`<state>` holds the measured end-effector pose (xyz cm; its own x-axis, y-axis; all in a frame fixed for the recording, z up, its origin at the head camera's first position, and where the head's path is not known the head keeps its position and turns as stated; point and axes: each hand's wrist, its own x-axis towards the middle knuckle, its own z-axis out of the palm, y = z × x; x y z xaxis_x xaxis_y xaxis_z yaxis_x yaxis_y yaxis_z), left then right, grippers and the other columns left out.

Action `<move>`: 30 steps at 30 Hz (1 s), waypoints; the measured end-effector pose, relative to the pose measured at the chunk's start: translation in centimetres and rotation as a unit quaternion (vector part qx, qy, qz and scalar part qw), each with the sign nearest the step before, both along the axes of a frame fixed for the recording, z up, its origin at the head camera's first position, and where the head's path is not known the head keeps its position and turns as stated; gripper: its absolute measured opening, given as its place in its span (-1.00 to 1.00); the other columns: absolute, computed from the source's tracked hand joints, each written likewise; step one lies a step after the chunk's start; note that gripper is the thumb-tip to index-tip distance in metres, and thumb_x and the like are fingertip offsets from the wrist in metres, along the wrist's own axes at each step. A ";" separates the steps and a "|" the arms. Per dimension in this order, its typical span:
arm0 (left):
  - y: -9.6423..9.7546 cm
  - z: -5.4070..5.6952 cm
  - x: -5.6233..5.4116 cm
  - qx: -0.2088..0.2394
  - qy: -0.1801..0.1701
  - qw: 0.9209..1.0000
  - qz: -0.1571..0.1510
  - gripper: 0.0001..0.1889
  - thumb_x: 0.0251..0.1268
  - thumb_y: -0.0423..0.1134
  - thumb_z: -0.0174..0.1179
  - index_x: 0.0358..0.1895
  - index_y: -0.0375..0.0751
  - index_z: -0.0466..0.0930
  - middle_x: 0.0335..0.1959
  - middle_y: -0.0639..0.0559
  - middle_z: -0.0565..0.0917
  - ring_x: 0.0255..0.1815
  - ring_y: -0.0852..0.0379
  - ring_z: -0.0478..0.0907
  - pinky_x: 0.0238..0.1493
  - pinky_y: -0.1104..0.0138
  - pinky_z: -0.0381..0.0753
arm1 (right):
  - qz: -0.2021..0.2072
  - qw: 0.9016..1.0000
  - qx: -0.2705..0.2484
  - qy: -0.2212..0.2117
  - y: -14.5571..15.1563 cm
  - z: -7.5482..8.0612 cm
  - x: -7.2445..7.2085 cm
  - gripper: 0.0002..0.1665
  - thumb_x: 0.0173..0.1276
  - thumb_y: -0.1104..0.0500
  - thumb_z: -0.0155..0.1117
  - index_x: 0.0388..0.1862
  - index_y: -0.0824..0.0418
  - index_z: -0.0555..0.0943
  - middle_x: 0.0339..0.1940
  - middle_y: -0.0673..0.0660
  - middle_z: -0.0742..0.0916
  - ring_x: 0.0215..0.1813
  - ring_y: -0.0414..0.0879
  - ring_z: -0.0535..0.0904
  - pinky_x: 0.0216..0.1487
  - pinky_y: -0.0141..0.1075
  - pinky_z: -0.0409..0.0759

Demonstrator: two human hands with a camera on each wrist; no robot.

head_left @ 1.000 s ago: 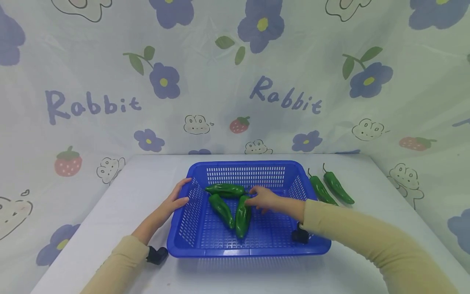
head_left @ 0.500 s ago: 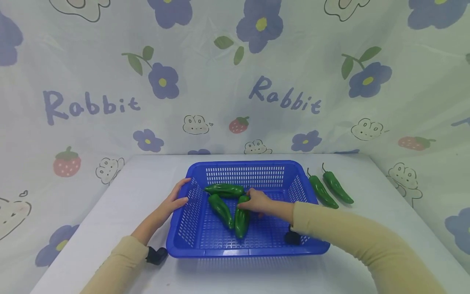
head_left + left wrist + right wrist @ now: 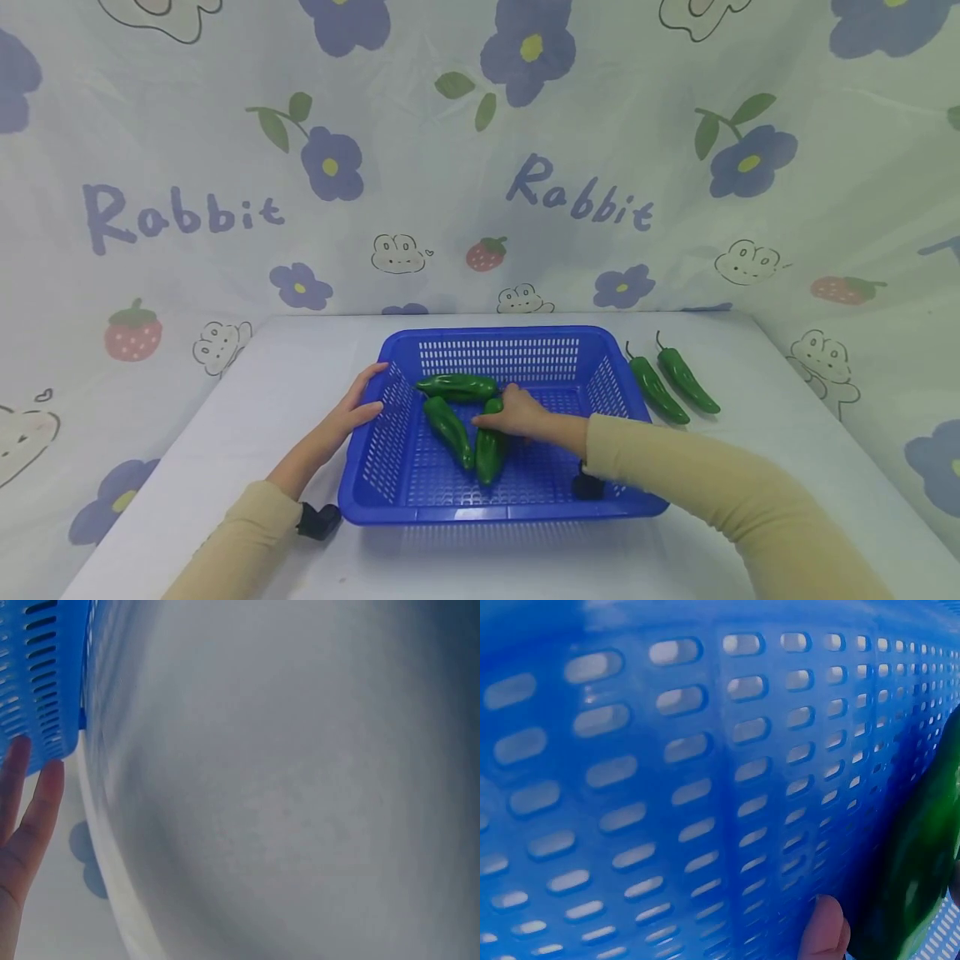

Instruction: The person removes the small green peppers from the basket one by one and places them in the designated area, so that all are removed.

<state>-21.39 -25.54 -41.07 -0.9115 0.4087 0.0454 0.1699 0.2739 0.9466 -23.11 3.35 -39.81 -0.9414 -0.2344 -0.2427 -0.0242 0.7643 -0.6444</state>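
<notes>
Three glossy green chili peppers lie in a blue plastic basket [image 3: 495,513] with slotted walls. My right hand [image 3: 523,415], reaching in from the right, grips the upper part of the nearest green chili pepper [image 3: 487,461], thumb on its left side. The right wrist view has that pepper at its right edge, with fingertips on either side. Beside it are a slanted pepper [image 3: 447,429] and a crosswise pepper [image 3: 459,387] behind. With fingers extended, my left hand [image 3: 347,417] touches the outside of the basket's left wall; the left wrist view shows its straight fingers [image 3: 46,793] there.
To the right of the basket, two more green peppers lie on the white table, one by the basket wall [image 3: 656,389] and one farther right [image 3: 687,381]. A patterned sheet [image 3: 442,167] hangs behind the table. Black straps with dark devices [image 3: 587,485] are on both wrists.
My right hand has moved left, and its thumb has crossed over the nearest pepper to grip it. The left hand stays at the basket wall.
</notes>
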 end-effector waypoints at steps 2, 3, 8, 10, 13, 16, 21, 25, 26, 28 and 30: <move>0.0 0.0 0.0 -0.002 0.000 1.000 0.000 -0.31 0.29 -0.11 -0.12 0.42 -0.09 -0.22 0.42 -0.35 -0.24 0.36 -0.46 -0.14 0.18 -0.36 -0.05 | -0.002 1.000 0.005 0.004 -0.1 -0.1 0.0 -0.19 0.00 -0.13 0.38 -0.06 0.48 0.34 -0.40 0.20 0.50 -0.48 0.00 0.50 -0.69 -0.24 0.55; 0.0 0.0 0.0 -0.001 -0.001 1.000 0.000 -0.31 0.29 -0.11 -0.12 0.42 -0.09 -0.22 0.42 -0.35 -0.24 0.36 -0.46 -0.14 0.18 -0.36 -0.05 | -0.003 1.000 0.006 0.006 -0.1 -0.1 0.0 -0.19 0.00 -0.13 0.38 -0.06 0.48 0.34 -0.40 0.21 0.50 -0.48 0.00 0.50 -0.70 -0.24 0.54; 0.0 0.0 0.0 0.000 -0.003 1.000 0.002 -0.31 0.28 -0.11 -0.12 0.42 -0.08 -0.22 0.42 -0.35 -0.25 0.37 -0.45 -0.15 0.19 -0.36 -0.08 | -0.004 1.000 0.007 0.002 -0.1 -0.2 0.0 -0.21 -0.01 -0.11 0.40 -0.06 0.47 0.34 -0.40 0.20 0.52 -0.49 -0.01 0.50 -0.69 -0.28 0.53; 0.0 0.0 0.0 0.001 -0.004 1.000 0.001 -0.31 0.28 -0.11 -0.12 0.42 -0.08 -0.22 0.42 -0.35 -0.25 0.37 -0.45 -0.15 0.19 -0.36 -0.09 | -0.004 1.000 0.000 -0.005 0.1 -0.1 0.0 -0.24 -0.02 -0.08 0.41 -0.07 0.44 0.35 -0.39 0.18 0.52 -0.45 -0.02 0.50 -0.67 -0.28 0.54; 0.1 0.0 0.0 0.001 -0.005 1.000 0.002 -0.31 0.28 -0.11 -0.12 0.42 -0.08 -0.22 0.42 -0.35 -0.24 0.37 -0.45 -0.16 0.20 -0.36 -0.10 | -0.001 1.000 -0.018 -0.020 0.4 0.1 0.1 -0.31 -0.04 -0.01 0.44 -0.12 0.40 0.36 -0.38 0.18 0.52 -0.41 -0.01 0.51 -0.63 -0.29 0.57; 0.1 0.0 0.0 -0.002 -0.004 1.000 0.002 -0.30 0.28 -0.11 -0.11 0.42 -0.08 -0.22 0.42 -0.35 -0.24 0.37 -0.44 -0.16 0.19 -0.36 -0.10 | 0.005 0.998 -0.037 -0.042 0.7 0.6 0.2 -0.36 -0.04 0.08 0.45 -0.11 0.39 0.36 -0.34 0.19 0.53 -0.37 0.00 0.54 -0.57 -0.28 0.60; 0.0 0.0 0.1 -0.001 -0.003 1.000 0.000 -0.31 0.28 -0.12 -0.12 0.42 -0.08 -0.21 0.42 -0.36 -0.23 0.37 -0.44 -0.15 0.20 -0.35 -0.10 | 0.001 0.995 -0.056 -0.077 1.3 1.3 0.2 -0.35 -0.03 0.20 0.43 0.00 0.41 0.36 -0.26 0.22 0.56 -0.32 0.02 0.57 -0.49 -0.25 0.63; -0.1 0.0 0.0 0.000 -0.002 1.000 0.000 -0.31 0.28 -0.12 -0.12 0.41 -0.09 -0.21 0.42 -0.37 -0.23 0.36 -0.45 -0.14 0.20 -0.35 -0.08 | 0.006 0.992 -0.068 -0.101 1.9 1.0 -0.5 -0.31 -0.06 0.22 0.44 0.02 0.41 0.34 -0.23 0.23 0.56 -0.30 0.02 0.58 -0.45 -0.26 0.64; -0.1 0.0 0.0 0.000 -0.002 1.000 -0.001 -0.31 0.28 -0.12 -0.12 0.41 -0.09 -0.22 0.42 -0.37 -0.23 0.36 -0.45 -0.14 0.20 -0.35 -0.09 | 0.006 0.992 -0.071 -0.105 2.1 0.9 -0.6 -0.29 -0.07 0.22 0.44 0.04 0.40 0.34 -0.22 0.24 0.56 -0.29 0.03 0.59 -0.45 -0.25 0.64; 0.0 0.0 0.1 0.000 -0.002 1.000 -0.001 -0.31 0.28 -0.11 -0.13 0.41 -0.10 -0.22 0.42 -0.36 -0.23 0.36 -0.45 -0.14 0.21 -0.35 -0.10 | 0.004 0.991 -0.076 -0.114 2.5 0.9 -0.9 -0.30 -0.07 0.25 0.43 0.04 0.41 0.34 -0.21 0.24 0.56 -0.25 0.05 0.59 -0.41 -0.23 0.64; -0.1 0.0 0.1 0.001 -0.002 1.000 -0.001 -0.31 0.28 -0.11 -0.12 0.41 -0.10 -0.22 0.42 -0.36 -0.23 0.37 -0.44 -0.15 0.21 -0.35 -0.11 | -0.001 0.990 -0.080 -0.116 2.8 1.1 -0.9 -0.31 -0.08 0.28 0.42 0.04 0.40 0.34 -0.20 0.24 0.56 -0.22 0.05 0.59 -0.38 -0.22 0.65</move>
<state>-21.30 -25.60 -41.04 -0.9110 0.4102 0.0421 0.1661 0.2716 0.9480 -24.01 6.20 -38.72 -0.8652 -0.2860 -0.4119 0.1390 0.6524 -0.7450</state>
